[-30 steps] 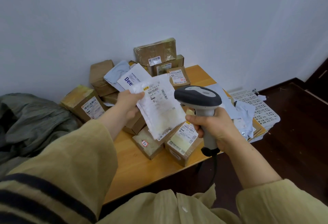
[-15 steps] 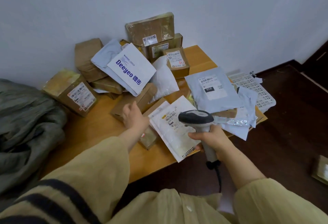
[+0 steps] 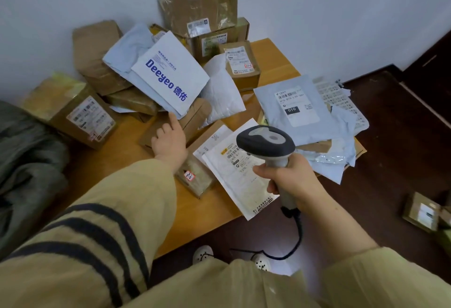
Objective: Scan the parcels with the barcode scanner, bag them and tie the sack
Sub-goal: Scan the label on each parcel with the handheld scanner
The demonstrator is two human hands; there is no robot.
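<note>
My right hand (image 3: 290,177) grips the grey barcode scanner (image 3: 267,142) above a white mailer (image 3: 240,183) that lies flat at the table's front edge. My left hand (image 3: 168,140), holding nothing, reaches over a flat brown box (image 3: 192,118); its forefinger touches the lower corner of the white "Deeyeo" mailer (image 3: 168,74). Cardboard parcels and poly mailers are heaped across the wooden table (image 3: 117,161). A grey-green sack (image 3: 26,168) lies crumpled at the left.
A labelled box (image 3: 80,112) sits at the table's left end. A grey mailer (image 3: 291,105) lies right, over a white plastic crate (image 3: 341,98). Another box (image 3: 422,211) is on the dark floor at right. The scanner cable (image 3: 292,242) hangs by my feet.
My left hand set the white mailer down on the table's front edge, let go and moved up to the Deeyeo mailer. The view tilted down; the scanner lowered.
</note>
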